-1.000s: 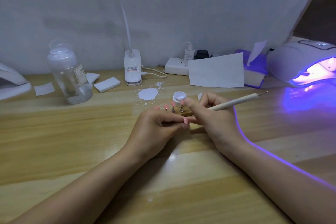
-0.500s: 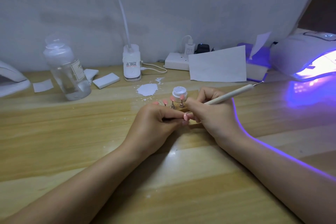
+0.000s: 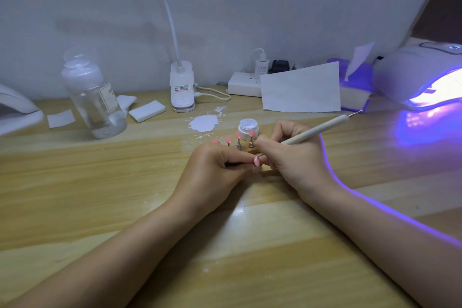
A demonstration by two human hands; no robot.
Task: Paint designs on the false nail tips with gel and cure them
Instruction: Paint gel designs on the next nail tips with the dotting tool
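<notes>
Toward the middle of the bench [image 3: 75, 182], the left hand [image 3: 212, 170] has its fingers curled round a small holder, pinching it so that one pink nail tip [image 3: 257, 161] sticks out to the right, its face turned up toward the camera. The holder itself is hidden inside the fingers.

Just behind the knuckles, nearer the back edge, more pink tips on metal pegs [image 3: 238, 141] stand upright on a wooden base, and an open gel pot [image 3: 248, 128] sits just behind them.

Immediately right of the held tip, the right hand [image 3: 295, 157] grips a dotting pen [image 3: 322, 129] in a writing hold. The pen's long axis runs from the far right, high, down to the near left, so its working end points straight at the held tip. That end is hidden behind the fingers, so contact cannot be told.

The right hand is the nearer one for the stroke; only a slight move leftward seems needed.

At the far right corner the curing lamp [image 3: 412, 75] glows violet, well apart.
</notes>
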